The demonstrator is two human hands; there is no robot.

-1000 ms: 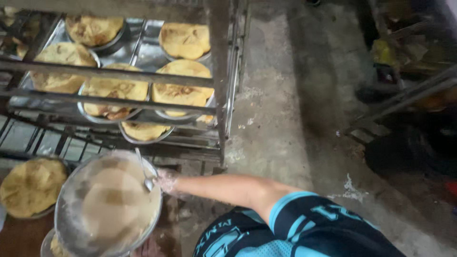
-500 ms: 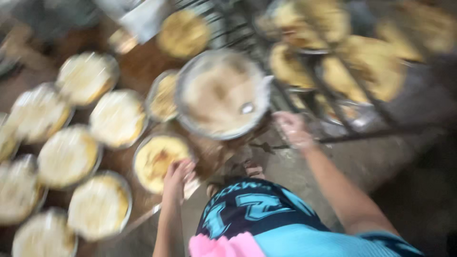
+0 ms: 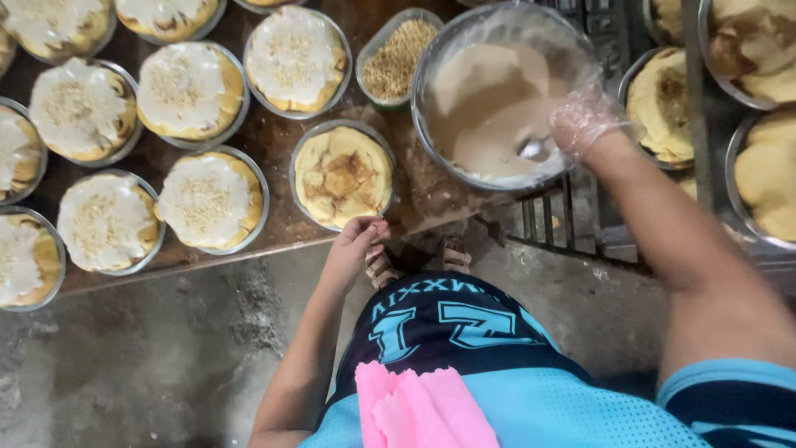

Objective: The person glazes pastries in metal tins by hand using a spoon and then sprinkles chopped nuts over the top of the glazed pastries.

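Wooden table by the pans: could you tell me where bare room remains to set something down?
Only a bare strip of table between the plain bun pan and the topped pans, plus its front edge. Elsewhere pans crowd rim to rim.

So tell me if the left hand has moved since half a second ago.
Yes. The left hand has come up to the near rim of the untopped bread tin at the table edge; before, it hung below it, short of the tin.

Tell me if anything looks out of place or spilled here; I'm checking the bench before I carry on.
One thing stands out: the pan at the left hand holds a bare golden pastry, while the neighbouring pans carry white icing. The right hand, in a clear glove, rests on the big icing bowl. No spill shows.
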